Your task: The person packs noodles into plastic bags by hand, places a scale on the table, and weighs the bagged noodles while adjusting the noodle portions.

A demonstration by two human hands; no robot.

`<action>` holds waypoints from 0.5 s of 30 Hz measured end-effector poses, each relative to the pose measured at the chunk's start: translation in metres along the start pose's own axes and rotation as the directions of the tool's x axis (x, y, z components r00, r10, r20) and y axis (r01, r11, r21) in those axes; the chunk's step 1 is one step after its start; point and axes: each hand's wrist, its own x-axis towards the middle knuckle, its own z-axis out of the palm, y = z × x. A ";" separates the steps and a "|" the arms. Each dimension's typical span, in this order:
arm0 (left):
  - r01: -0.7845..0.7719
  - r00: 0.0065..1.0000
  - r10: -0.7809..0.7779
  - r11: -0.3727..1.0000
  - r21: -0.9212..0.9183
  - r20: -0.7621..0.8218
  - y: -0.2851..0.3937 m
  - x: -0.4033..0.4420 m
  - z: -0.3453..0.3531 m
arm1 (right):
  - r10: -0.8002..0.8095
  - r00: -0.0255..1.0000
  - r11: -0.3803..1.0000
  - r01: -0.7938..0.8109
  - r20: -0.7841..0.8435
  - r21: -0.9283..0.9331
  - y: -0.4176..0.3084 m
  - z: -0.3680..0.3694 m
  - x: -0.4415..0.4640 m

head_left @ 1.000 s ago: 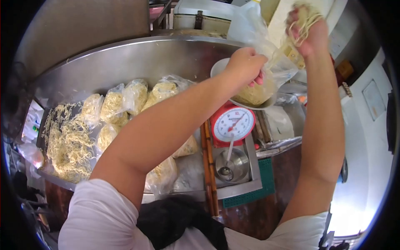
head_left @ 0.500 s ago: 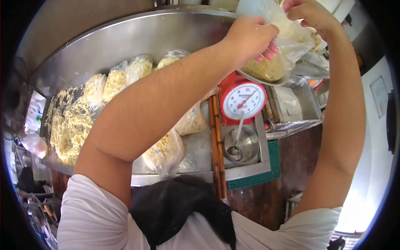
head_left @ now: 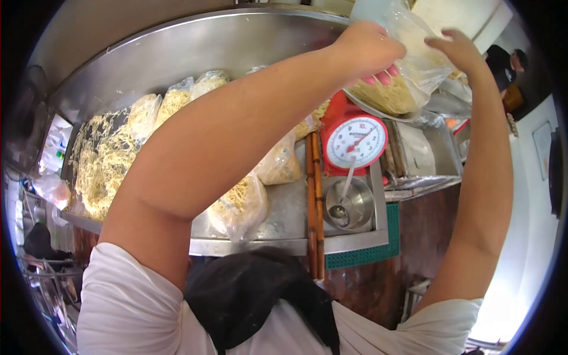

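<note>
Head view: 1 clear plastic bag (head_left: 427, 77) of thin pale-yellow noodles (head_left: 390, 97) sits in a round grey bowl (head_left: 387, 116) above the red-framed, white-dialled scale (head_left: 356, 142), mouth upward, long axis seemingly near upright. Left hand (head_left: 371, 52) curls at its edge, pinch hidden; right hand (head_left: 461, 52) is spread beside it. Best hold the mouth wide.

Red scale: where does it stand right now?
In the head view, right of centre, the red scale stands behind the metal bowl, beside the bamboo poles.
</note>
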 end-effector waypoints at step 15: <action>0.054 0.999 -0.050 0.938 0.341 -0.021 0.000 0.001 -0.029 | 0.223 0.909 0.849 -0.359 0.352 0.387 -0.025 0.017 -0.015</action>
